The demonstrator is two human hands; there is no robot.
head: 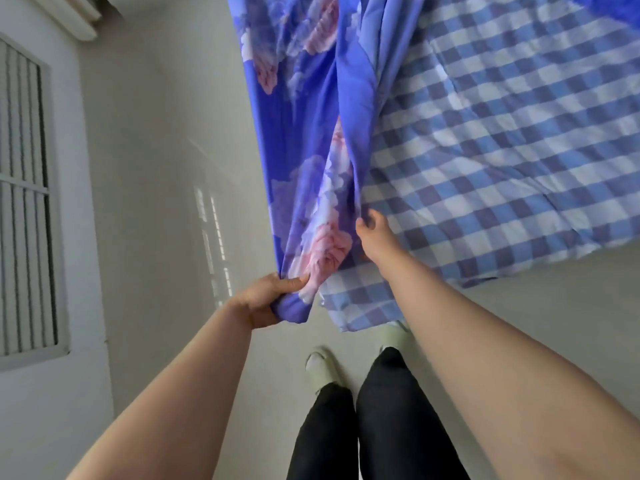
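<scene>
Risk: an uneven pull on the bunched floral bedsheet (304,133) would likely drag the checked sheet (502,150) askew at its near corner. The left hand (266,301) clenches the floral bedsheet's corner; the right hand (372,233) pinches a fold further along. The floral bedsheet stretches along the checked sheet's left edge, its long axis running away from the hands, with the gripped corner nearest.

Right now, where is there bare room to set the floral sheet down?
Bare floor between the louvred window and the floral sheet; also right of the slippers, below the checked sheet. Crowded around the left hand and right hand.
</scene>
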